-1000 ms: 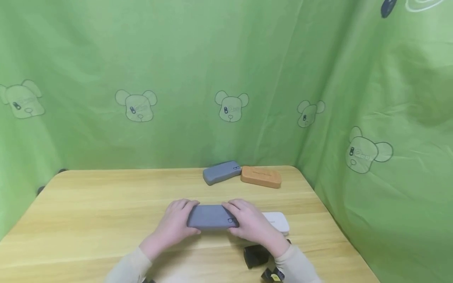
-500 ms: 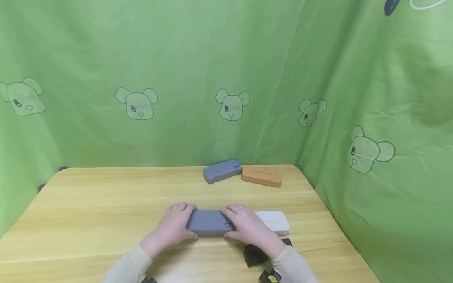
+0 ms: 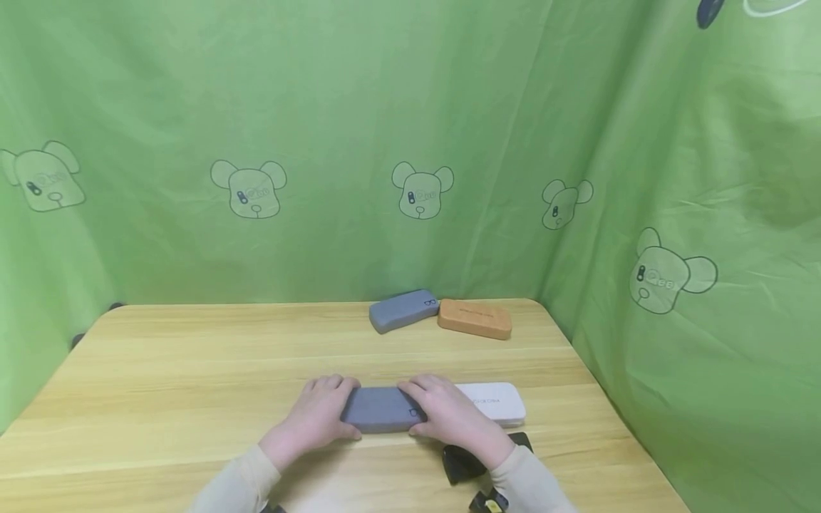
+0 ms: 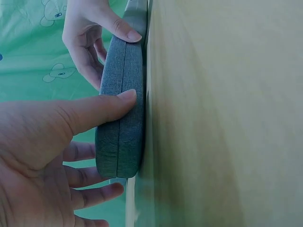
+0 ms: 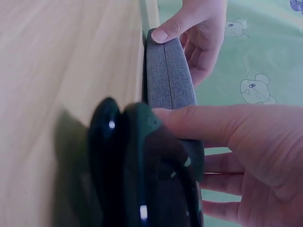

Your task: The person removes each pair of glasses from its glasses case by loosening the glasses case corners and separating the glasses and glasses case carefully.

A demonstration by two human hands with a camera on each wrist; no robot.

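Before the green curtain (image 3: 321,107), on or just above the desk (image 3: 192,377), left of the white case (image 3: 499,401), gripping the nearer gray case (image 3: 381,410) by opposite ends with left hand (image 3: 314,415) and right hand (image 3: 444,413), presumably to keep it level.

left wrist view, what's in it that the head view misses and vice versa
Left wrist only: the palm of the left hand and the side seam of the held gray glasses case.
Head only: the case's glasses logo, the orange glasses case, the white glasses case and black sunglasses.
Both: the left hand and right hand holding that case, the wooden tabletop and the green bear-print curtain.
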